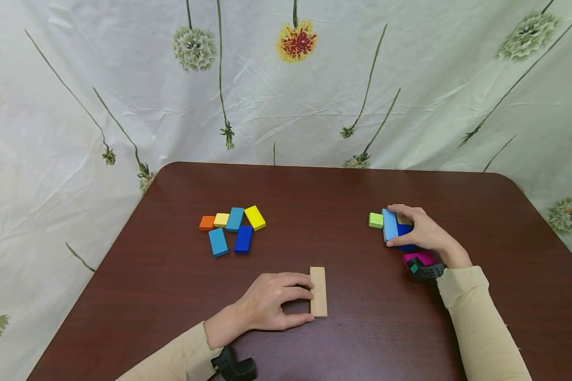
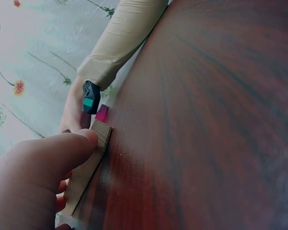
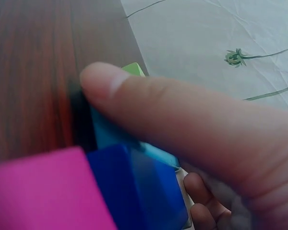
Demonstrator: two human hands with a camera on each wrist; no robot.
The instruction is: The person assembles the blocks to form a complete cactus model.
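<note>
My left hand point(image 1: 278, 300) holds the plain wooden block point(image 1: 319, 292) near the middle of the table, its thumb at the near corner and fingertips along the left side. In the left wrist view the thumb overlaps the block's end. Farther right, my right hand point(image 1: 421, 233) pinches a light blue block point(image 1: 389, 225) between thumb and fingers. Directly beside that is a dark blue block point(image 1: 404, 233), and a small light green block point(image 1: 375, 220) sits to its left. A magenta block point(image 3: 48, 196) lies nearer, partly under the right wrist in the head view. Behind the dark blue block, another wooden block is mostly hidden.
On the left side lies a loose group: an orange block point(image 1: 207, 223), a pale yellow block point(image 1: 221, 220), a yellow block point(image 1: 255, 217), a dark blue block point(image 1: 243, 239) and two medium blue ones. A flowered cloth point(image 1: 276, 95) hangs behind the brown table point(image 1: 314, 211).
</note>
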